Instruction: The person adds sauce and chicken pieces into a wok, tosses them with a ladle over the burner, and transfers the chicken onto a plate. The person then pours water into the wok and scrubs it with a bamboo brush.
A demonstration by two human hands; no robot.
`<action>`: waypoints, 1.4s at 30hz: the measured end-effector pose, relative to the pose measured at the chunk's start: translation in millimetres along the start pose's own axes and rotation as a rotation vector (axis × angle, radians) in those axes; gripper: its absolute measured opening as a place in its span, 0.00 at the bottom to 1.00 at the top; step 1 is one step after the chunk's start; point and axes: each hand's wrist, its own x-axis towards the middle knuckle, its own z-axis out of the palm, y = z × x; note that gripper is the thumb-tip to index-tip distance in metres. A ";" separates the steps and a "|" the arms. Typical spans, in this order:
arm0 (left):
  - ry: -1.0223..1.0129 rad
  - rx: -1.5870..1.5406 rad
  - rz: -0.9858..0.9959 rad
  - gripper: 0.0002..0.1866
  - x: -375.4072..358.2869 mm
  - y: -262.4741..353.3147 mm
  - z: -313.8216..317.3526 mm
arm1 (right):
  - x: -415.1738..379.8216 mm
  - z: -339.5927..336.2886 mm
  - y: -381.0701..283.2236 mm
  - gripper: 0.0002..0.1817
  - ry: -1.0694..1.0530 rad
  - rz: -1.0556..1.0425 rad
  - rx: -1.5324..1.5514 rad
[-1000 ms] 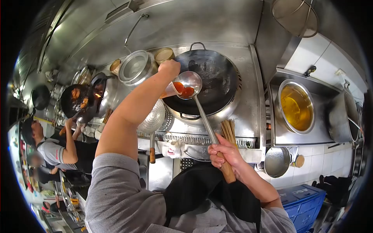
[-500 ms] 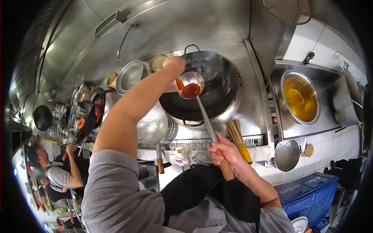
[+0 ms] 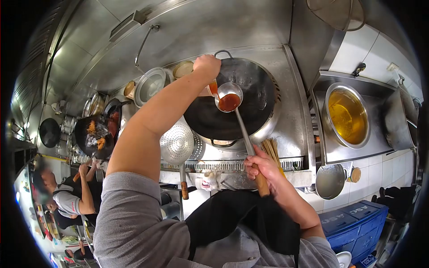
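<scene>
Two hands kept busy. Left hand (image 3: 207,66) clamped, fingers mostly hidden, on tipped clear container (image 3: 212,91) near left rim of black wok (image 3: 255,94); orange-red sauce (image 3: 214,86) seen in it. Next along, steel ladle (image 3: 230,88) held bowl-up above wok. Sauce pool (image 3: 229,102) in ladle's grown over last second, so sauce presumably being passed across from container. Pool looks glossy, dark red, ladle only part-filled. Farthest right, right hand (image 3: 262,164) wrapped round ladle's wooden grip (image 3: 263,186).
</scene>
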 end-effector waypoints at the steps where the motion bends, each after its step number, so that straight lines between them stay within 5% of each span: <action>1: 0.036 -0.020 -0.019 0.13 1.3 -3.6 5.7 | 3.0 -2.8 -1.9 0.43 0.017 -0.010 -0.063; 11: 0.197 -0.340 -0.300 0.14 -61.5 -76.1 78.3 | 18.2 -29.0 -17.4 0.43 0.287 -0.161 -1.291; 12: 0.223 -0.355 -0.308 0.13 -68.2 -87.1 87.2 | 26.8 -52.5 -6.8 0.43 0.271 -0.542 -1.604; 15: 0.314 -0.449 -0.345 0.13 -102.9 -107.3 84.7 | 7.5 -3.7 -12.0 0.44 0.444 -0.224 -1.543; 16: 0.372 -0.463 -0.321 0.13 -109.4 -115.2 87.3 | 8.5 -0.6 -2.8 0.44 0.426 -0.461 -1.650; 19: 0.416 -0.551 -0.378 0.19 -125.4 -130.8 88.6 | -12.6 18.5 -5.4 0.44 0.307 -0.099 -1.054; 23: 0.442 -0.561 -0.363 0.18 -140.3 -139.1 93.7 | 26.5 -10.9 -10.5 0.44 0.195 -0.105 -0.643; 26: 0.452 -0.559 -0.352 0.17 -158.2 -141.5 83.8 | 23.3 13.8 25.2 0.43 0.417 -0.196 -1.033; 32: 0.500 -0.606 -0.397 0.22 -189.4 -139.4 84.0 | 31.7 -11.5 -14.1 0.43 0.184 -0.069 -0.795; 35: 0.448 -0.636 -0.424 0.23 -212.3 -135.7 73.4 | 51.1 -12.1 7.2 0.43 0.416 -0.365 -1.419; 37: 0.482 -0.643 -0.442 0.22 -225.4 -142.0 79.0 | 17.0 3.2 7.1 0.43 0.425 -0.304 -1.361; 39: 0.465 -0.690 -0.471 0.22 -236.3 -147.0 88.8 | 2.8 -27.0 7.2 0.43 0.395 -0.483 -1.551; 42: 0.439 -0.764 -0.478 0.20 -249.9 -153.4 97.7 | -5.9 -32.2 1.5 0.42 0.451 -0.387 -1.503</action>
